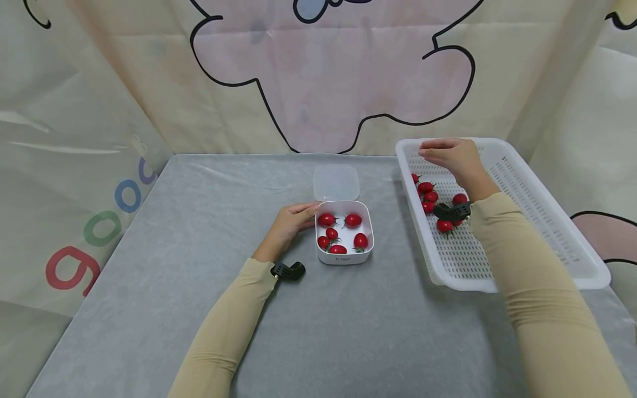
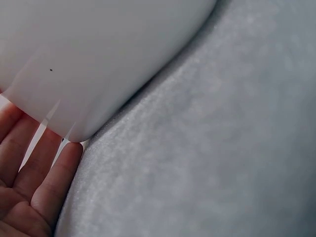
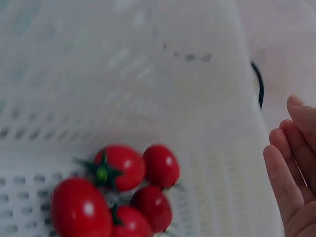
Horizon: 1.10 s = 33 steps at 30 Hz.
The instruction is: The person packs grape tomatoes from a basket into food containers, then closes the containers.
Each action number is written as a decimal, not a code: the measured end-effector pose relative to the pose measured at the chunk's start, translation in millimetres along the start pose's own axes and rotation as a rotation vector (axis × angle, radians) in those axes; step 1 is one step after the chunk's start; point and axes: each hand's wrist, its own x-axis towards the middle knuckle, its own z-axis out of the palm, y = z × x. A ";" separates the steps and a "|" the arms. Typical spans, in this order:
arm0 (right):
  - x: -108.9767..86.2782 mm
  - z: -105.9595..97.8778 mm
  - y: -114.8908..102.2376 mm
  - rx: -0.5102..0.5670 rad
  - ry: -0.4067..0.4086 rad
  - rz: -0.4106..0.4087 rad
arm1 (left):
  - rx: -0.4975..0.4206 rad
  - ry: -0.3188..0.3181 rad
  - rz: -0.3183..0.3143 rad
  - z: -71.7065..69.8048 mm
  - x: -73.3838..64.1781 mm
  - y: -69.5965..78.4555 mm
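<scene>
I have the left hand [image 1: 293,222] resting straight fingers against the left wall of a white square food container [image 1: 345,258]. Six cherry tomatoes [image 1: 353,220] lie inside; a translucent lid [image 1: 336,182] lies just behind. Rightward, I see more cherry tomatoes [image 1: 460,199] in a white perforated basket [image 1: 542,221], the right hand [image 1: 454,157] above, fingers straight, thumb gap narrow.

The left sleeve [image 1: 224,331] and right sleeve [image 1: 542,298] are plain beige, long and close-fitting, with soft creases. At the end of each is a black, curved band [image 1: 290,271]; the left hand [image 1: 290,226] and right hand [image 1: 461,161] are bare.
</scene>
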 end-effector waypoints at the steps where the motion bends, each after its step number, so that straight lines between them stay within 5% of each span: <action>1: 1.5 -2.2 3.2 -0.039 0.000 0.010 | 0.002 -0.001 0.001 0.1 -0.1 0.0; 11: 13.0 -8.4 28.2 -0.234 -0.055 0.093 | 0.011 -0.005 0.001 0.3 -0.3 0.2; 21: 18.0 -3.1 38.6 -0.194 -0.121 0.120 | 0.018 0.005 -0.001 0.9 -2.3 3.2; 33: 26.1 5.7 45.9 -0.297 -0.120 0.065 | 0.006 -0.007 0.003 0.0 -0.3 1.4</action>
